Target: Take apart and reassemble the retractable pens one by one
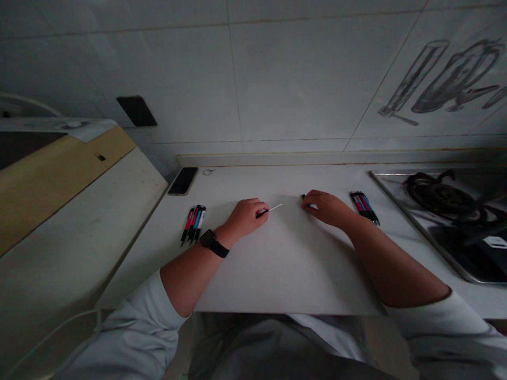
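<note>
My left hand (246, 216) rests on the white counter (285, 264), fingers closed in a pinch on a thin white pen refill (274, 208) that points right. My right hand (327, 207) lies a short way to the right, fingers curled round a pen body (308, 202) whose dark tip pokes out towards the refill. The two parts are apart, with a small gap between them. A black watch (213, 243) sits on my left wrist.
A bunch of several pens (194, 222) lies left of my left hand, another bunch (365, 207) right of my right hand. A phone (182, 181) lies at the back left. A gas hob (451, 211) fills the right. A lower surface (71, 253) adjoins on the left.
</note>
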`<state>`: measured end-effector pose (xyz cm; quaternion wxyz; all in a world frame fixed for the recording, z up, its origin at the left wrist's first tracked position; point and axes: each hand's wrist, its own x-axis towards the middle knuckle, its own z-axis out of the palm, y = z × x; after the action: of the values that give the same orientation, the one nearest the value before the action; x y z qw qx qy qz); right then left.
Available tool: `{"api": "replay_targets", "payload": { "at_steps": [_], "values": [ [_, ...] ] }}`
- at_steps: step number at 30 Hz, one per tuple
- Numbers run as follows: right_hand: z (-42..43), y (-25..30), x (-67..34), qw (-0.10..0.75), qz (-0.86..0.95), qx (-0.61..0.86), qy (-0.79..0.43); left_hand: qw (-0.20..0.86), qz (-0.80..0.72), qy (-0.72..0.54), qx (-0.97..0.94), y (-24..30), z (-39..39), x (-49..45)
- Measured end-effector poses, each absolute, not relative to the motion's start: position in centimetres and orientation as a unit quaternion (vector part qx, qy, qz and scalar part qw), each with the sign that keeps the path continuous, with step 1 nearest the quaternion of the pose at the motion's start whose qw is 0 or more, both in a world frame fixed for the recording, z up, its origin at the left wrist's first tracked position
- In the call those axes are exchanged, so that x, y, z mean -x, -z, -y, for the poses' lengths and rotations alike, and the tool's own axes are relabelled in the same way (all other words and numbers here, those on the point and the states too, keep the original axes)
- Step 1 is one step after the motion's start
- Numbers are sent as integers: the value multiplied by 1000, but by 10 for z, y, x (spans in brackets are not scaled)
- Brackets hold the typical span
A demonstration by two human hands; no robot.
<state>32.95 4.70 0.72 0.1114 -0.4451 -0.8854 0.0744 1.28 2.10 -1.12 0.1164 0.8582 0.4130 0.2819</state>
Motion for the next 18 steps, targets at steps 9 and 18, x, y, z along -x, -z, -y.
{"api": "replay_targets", "payload": {
  "at_steps": [9,18],
  "values": [
    [-31,-10,-300,234,867,420,-129,115,-366,-295,-875,11,-19,-14],
    [-22,-7,-280,236,866,407,-172,116,-360,-295,-877,14,-19,-14]
  ]
}}
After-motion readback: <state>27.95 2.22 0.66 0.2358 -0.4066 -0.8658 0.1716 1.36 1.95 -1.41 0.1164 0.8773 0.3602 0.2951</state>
